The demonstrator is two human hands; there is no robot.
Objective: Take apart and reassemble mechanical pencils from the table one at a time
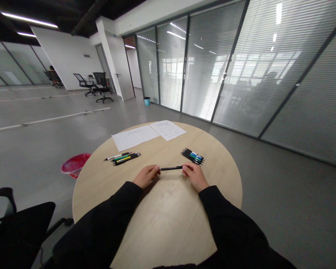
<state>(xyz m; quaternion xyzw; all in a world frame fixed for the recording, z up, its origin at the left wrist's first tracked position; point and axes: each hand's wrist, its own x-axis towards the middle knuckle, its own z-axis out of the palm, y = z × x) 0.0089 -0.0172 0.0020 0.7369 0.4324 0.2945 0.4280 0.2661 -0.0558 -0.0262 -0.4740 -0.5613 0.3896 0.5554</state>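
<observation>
A black pen is held level between my two hands, above the near middle of the round wooden table. My left hand pinches its left end between thumb and fingers. At the other end, the fingertips of my right hand close on the pen. Just beyond my right hand lies a row of several pens with black, white, blue and green parts. Further left, a second group of pens in black, white, green and yellow rests on the tabletop.
Two printed paper sheets lie at the table's far side. A red bucket stands on the floor at the left, with a black chair nearer to me. Glass partitions with blinds run along the right.
</observation>
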